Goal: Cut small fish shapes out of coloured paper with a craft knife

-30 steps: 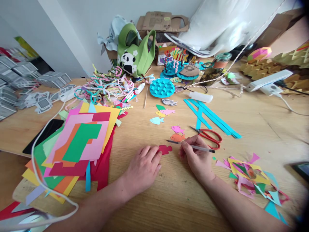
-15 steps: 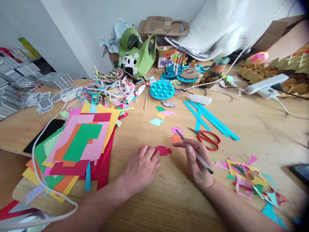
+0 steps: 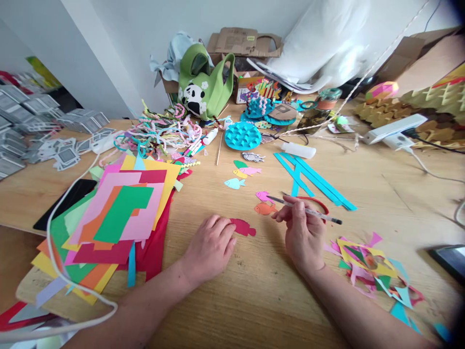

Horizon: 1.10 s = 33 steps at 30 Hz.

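My left hand (image 3: 209, 246) lies on the wooden table (image 3: 261, 286), fingers curled, their tips touching the left end of a red paper fish (image 3: 244, 227). My right hand (image 3: 302, 230) is closed round a thin pen (image 3: 312, 212) that lies nearly level, its tip pointing left over a pink paper fish (image 3: 263, 196). An orange paper fish (image 3: 263, 209) lies just left of that hand. Red-handled scissors (image 3: 318, 202) lie behind my right hand, partly hidden by it.
A pile of coloured paper sheets (image 3: 119, 211) lies at the left. Paper scraps (image 3: 374, 264) lie at the right. Blue paper strips (image 3: 314, 179), more paper fish (image 3: 241, 172), a glue bottle (image 3: 300, 150), a blue disc (image 3: 242, 135), pipe cleaners (image 3: 160, 131) and a green panda bag (image 3: 203, 85) are farther back.
My right hand turned the pen from upright-diagonal back to nearly level and shifted right and away from the red fish. My left hand stayed by the red fish.
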Tool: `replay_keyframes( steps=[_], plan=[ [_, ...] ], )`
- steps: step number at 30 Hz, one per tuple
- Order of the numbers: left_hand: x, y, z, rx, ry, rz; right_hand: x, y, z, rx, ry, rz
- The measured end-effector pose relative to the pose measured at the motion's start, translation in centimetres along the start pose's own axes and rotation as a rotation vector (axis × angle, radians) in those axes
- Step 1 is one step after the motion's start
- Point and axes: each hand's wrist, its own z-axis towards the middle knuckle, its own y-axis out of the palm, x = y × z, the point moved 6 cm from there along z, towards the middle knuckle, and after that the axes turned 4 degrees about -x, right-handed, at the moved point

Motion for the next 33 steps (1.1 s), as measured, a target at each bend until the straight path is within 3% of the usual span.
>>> replay_keyframes(
  steps=[3,11,19,28,33],
  plan=[
    [-0.4,-0.5,0.0,0.077,-0.003,-0.048,0.2,0.3,-0.3,-0.007,0.048,0.051],
    [-2.2,-0.9,0.1,0.188,-0.015,-0.266,0.9,2.2,-1.0,-0.232,0.238,0.265],
    [-3.3,0.4,0.0,0.128,-0.081,-0.353,0.5,2.9,-1.1,-0.396,0.241,0.100],
    [-2.6,-0.4,0.2,0.154,-0.013,-0.354,0.9,3.2,-1.0,-0.413,0.303,0.050],
    [-2.1,-0.4,0.4,0.099,0.041,-0.312,1.3,3.2,-1.2,-0.383,0.329,0.080]
  ],
)
